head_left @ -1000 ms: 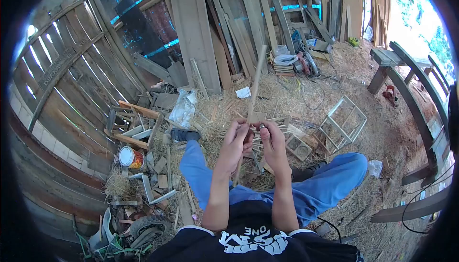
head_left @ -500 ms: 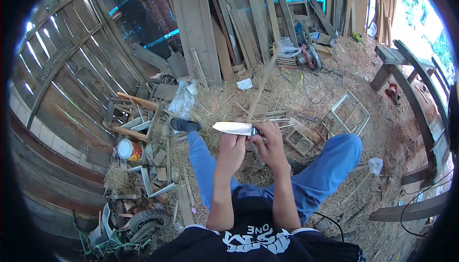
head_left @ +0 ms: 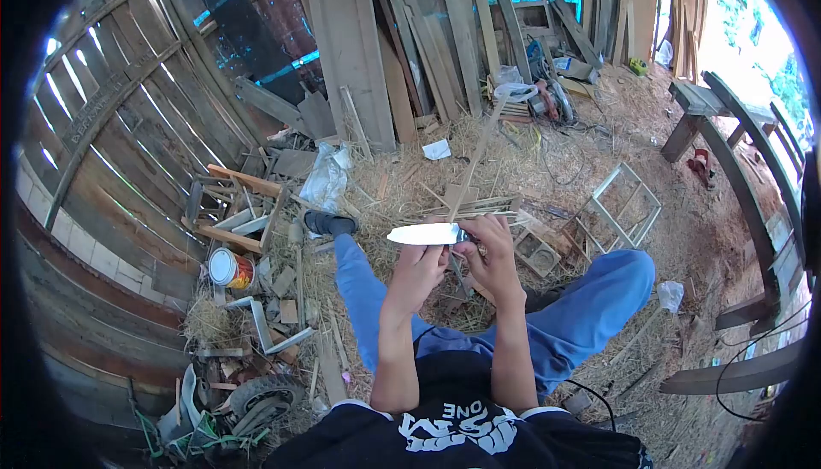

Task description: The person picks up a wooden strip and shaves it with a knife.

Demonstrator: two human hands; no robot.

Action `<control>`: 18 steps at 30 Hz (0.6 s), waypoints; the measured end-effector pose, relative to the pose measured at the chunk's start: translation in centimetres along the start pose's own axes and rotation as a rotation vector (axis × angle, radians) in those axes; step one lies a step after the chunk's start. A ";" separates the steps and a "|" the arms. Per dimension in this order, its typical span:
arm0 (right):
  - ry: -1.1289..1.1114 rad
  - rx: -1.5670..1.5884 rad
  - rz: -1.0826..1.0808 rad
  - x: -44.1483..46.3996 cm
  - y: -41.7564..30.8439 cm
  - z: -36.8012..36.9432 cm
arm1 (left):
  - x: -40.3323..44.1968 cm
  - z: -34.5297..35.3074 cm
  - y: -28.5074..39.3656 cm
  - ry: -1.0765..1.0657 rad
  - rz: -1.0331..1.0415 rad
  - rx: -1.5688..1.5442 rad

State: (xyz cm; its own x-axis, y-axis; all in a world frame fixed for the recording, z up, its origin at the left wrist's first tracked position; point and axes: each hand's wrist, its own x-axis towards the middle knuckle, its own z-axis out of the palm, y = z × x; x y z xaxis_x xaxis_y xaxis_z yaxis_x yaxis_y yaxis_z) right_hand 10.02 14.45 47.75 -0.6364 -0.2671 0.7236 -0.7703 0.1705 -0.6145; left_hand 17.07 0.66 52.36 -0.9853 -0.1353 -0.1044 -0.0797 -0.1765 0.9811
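Observation:
A knife [head_left: 422,235] with a broad, bright blade points left, level in front of my body. My right hand [head_left: 489,255] is closed round its dark handle. Just under the blade, my left hand [head_left: 416,278] has its fingers closed on the near end of a long thin wooden strip [head_left: 469,174]. That strip slants up and to the right, away from me, and passes by the blade near the handle. The blade hides part of my left fingers and of the strip.
Shavings and thin sticks cover the floor between my legs. A wooden block with a round hollow [head_left: 537,255] and a pale frame [head_left: 622,206] lie to the right. A paint bucket [head_left: 229,269] stands left; boards [head_left: 346,50] lean at the back; a bench [head_left: 697,101] stands right.
The knife has shifted slightly right and down, its blade now flashing brighter. My left hand has turned a little, and the strip's far end has swung slightly right.

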 end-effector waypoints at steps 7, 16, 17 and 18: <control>0.019 -0.063 0.001 -0.2 0.6 -0.8 | 0.1 0.6 -0.4 -0.021 -0.097 -0.162; 0.097 -0.149 0.079 -1.2 2.6 -0.8 | -0.3 -0.2 -0.5 -0.077 -0.105 -0.195; 0.121 -0.174 0.111 -1.3 3.2 -1.2 | -0.6 -0.3 -0.2 -0.090 -0.096 -0.193; 0.119 -0.205 0.144 -1.1 3.6 -1.9 | -0.8 -0.5 -0.5 -0.078 -0.095 -0.153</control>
State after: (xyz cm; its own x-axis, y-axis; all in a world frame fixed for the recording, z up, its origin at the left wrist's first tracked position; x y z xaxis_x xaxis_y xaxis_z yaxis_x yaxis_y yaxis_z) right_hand 7.88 17.10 45.39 -0.7310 -0.1147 0.6727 -0.6559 0.3904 -0.6461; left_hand 17.94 0.42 51.86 -0.9836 -0.0362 -0.1766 -0.1548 -0.3320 0.9305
